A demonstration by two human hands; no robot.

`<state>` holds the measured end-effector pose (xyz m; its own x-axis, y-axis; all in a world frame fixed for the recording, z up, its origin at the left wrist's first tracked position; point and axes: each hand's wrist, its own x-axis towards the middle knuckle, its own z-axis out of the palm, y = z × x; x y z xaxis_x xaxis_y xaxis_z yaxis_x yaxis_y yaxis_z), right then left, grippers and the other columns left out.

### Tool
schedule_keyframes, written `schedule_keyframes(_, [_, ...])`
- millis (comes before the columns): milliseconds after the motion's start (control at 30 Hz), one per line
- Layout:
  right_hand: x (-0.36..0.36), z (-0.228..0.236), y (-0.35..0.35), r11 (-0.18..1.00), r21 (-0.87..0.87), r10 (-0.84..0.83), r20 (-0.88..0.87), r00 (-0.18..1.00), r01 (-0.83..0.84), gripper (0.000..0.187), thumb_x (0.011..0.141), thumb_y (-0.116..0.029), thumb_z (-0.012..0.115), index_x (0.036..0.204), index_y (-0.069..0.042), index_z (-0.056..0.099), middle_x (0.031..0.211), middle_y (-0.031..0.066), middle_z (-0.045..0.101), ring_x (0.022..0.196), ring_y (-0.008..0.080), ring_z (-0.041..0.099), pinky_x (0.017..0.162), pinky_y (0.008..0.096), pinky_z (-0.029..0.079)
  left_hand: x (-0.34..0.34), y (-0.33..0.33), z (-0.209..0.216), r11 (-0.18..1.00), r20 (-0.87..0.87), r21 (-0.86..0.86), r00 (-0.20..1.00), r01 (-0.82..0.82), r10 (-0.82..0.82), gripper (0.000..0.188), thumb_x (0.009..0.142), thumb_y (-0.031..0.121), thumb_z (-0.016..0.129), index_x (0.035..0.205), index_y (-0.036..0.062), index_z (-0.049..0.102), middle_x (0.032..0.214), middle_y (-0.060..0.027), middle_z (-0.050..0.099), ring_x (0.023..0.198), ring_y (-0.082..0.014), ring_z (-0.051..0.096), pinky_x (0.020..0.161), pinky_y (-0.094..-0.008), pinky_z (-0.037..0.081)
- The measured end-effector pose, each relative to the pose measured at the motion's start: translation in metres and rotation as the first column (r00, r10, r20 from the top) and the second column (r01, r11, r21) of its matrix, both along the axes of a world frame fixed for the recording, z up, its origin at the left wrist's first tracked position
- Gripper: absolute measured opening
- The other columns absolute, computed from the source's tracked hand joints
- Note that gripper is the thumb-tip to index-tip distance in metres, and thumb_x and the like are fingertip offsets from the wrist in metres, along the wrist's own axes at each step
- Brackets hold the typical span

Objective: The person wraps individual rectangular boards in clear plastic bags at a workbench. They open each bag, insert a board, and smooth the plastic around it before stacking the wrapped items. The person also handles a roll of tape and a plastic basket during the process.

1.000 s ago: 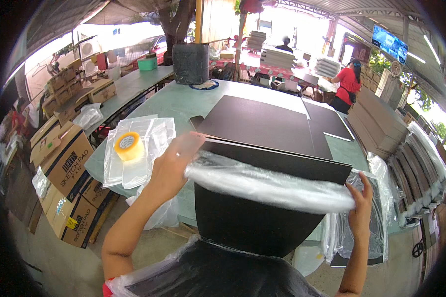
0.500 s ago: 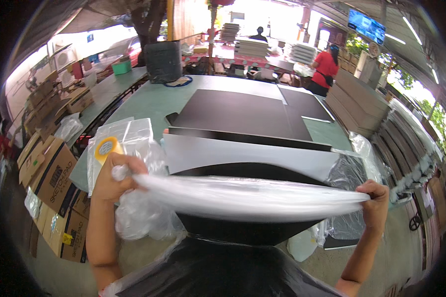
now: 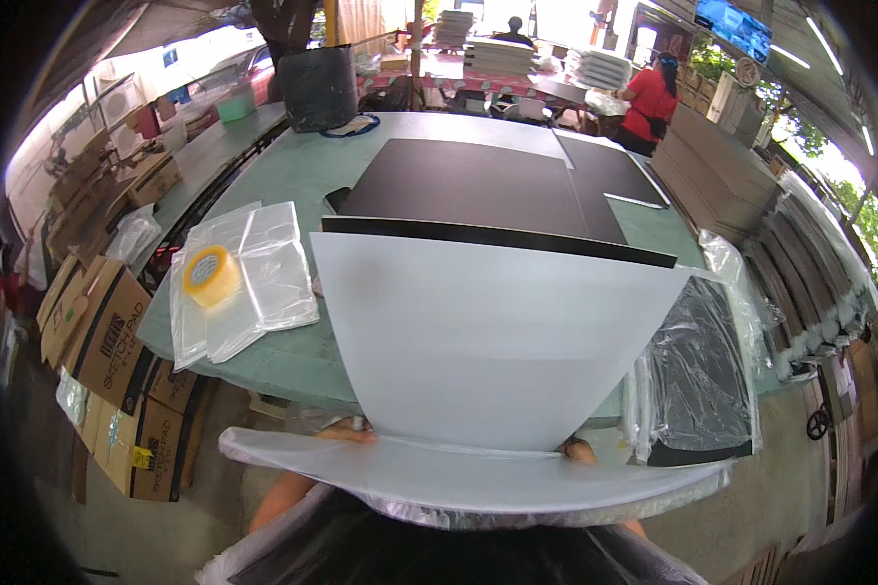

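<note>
Lowered and closer to the body than half a second ago, clear plastic film (image 3: 478, 478) now spans the near end of a pale panel (image 3: 498, 331), with the person's left hand (image 3: 349, 431) and right hand (image 3: 579, 451) moved inward from its ends. Broadest in view, a green counter (image 3: 283, 175) carries the work. Against its near edge the pale panel slopes down toward the person, propped, it seems, so that its near end can be reached with both arms. Behind it a black panel (image 3: 468, 185) lies flat; at right, a plastic-covered panel (image 3: 698, 366) sits apart at the counter's edge, likely to keep the middle free. Clear bags (image 3: 268, 292) lie at left, a yellow tape roll (image 3: 212, 276) on top, perhaps as a handy weight. Smallest of all, what shows of each hand is at a lower corner of the pale panel, beside the film's edge; film hides most of the fingers, so whether either grip is pinching cannot be told.
</note>
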<state>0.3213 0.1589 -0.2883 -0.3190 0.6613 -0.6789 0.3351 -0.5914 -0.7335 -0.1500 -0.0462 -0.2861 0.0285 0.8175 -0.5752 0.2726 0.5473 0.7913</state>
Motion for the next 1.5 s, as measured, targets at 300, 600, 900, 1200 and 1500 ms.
schedule_keyframes(300, [0.012, -0.096, -0.005, 0.822, 0.388, 0.111, 0.608, 0.786, -0.417, 0.036, 0.073, -0.021, 0.058, 0.102, 0.001, 0.056, 0.097, 0.0098, 0.059, 0.091, 0.0212, 0.055, 0.077, 0.0336, 0.043, 0.022, 0.031, -0.053, 0.999, -0.35, -0.045, 0.936, 0.02, -0.035, 0.054, 0.075, 0.038, 0.059, 0.113, 0.0013, 0.045, 0.105, -0.014, 0.052, 0.097, -0.0227, 0.049, 0.081, -0.0321, 0.04])
schedule_keyframes(600, [0.016, -0.101, -0.014, 0.731, 0.366, 0.17, 0.72, 0.673, -0.576, 0.036, 0.074, -0.026, 0.057, 0.098, 0.001, 0.057, 0.096, 0.01, 0.06, 0.092, 0.0214, 0.054, 0.079, 0.0335, 0.042, 0.037, -0.022, 0.006, 0.998, -0.28, -0.041, 0.959, 0.041, -0.051, 0.058, 0.073, 0.042, 0.059, 0.112, 0.0012, 0.047, 0.101, -0.0138, 0.055, 0.095, -0.0241, 0.05, 0.08, -0.0323, 0.04])
schedule_keyframes(900, [0.02, -0.042, -0.014, 0.56, 0.188, 0.533, 0.664, 0.524, -0.807, 0.038, 0.076, -0.03, 0.055, 0.095, 0.002, 0.059, 0.095, 0.0102, 0.06, 0.093, 0.0216, 0.053, 0.08, 0.0333, 0.041, 0.018, -0.028, 0.032, 0.995, -0.322, -0.043, 0.941, 0.094, -0.103, 0.057, 0.063, 0.036, 0.069, 0.102, -0.0031, 0.053, 0.089, -0.0158, 0.059, 0.086, -0.0237, 0.054, 0.076, -0.0328, 0.042])
schedule_keyframes(1200, [-0.061, 0.271, -0.078, 0.03, 0.648, 0.851, -0.415, -0.32, -0.761, 0.06, 0.085, -0.047, 0.035, 0.128, -0.004, 0.03, 0.134, 0.0163, 0.023, 0.125, 0.027, 0.018, 0.1, 0.0398, 0.014, 0.107, -0.038, 0.318, 0.496, 0.051, 0.472, 0.539, 0.729, -0.841, 0.038, 0.083, 0.026, 0.05, 0.115, 0.0061, 0.048, 0.122, -0.0129, 0.042, 0.105, -0.0214, 0.046, 0.087, -0.0343, 0.037])
schedule_keyframes(1500, [-0.064, 0.042, -0.052, 0.198, 0.007, 0.932, 0.307, 0.191, -0.98, 0.074, 0.08, -0.059, 0.032, 0.131, -0.006, 0.023, 0.134, 0.016, 0.024, 0.125, 0.0282, 0.019, 0.102, 0.0362, 0.016, 0.088, 0.034, 0.044, 0.739, -0.53, -0.069, 0.603, 0.67, -0.596, 0.023, 0.081, 0.021, 0.045, 0.089, 0.0057, 0.06, 0.083, -0.0168, 0.06, 0.08, -0.0297, 0.057, 0.072, -0.0368, 0.044])
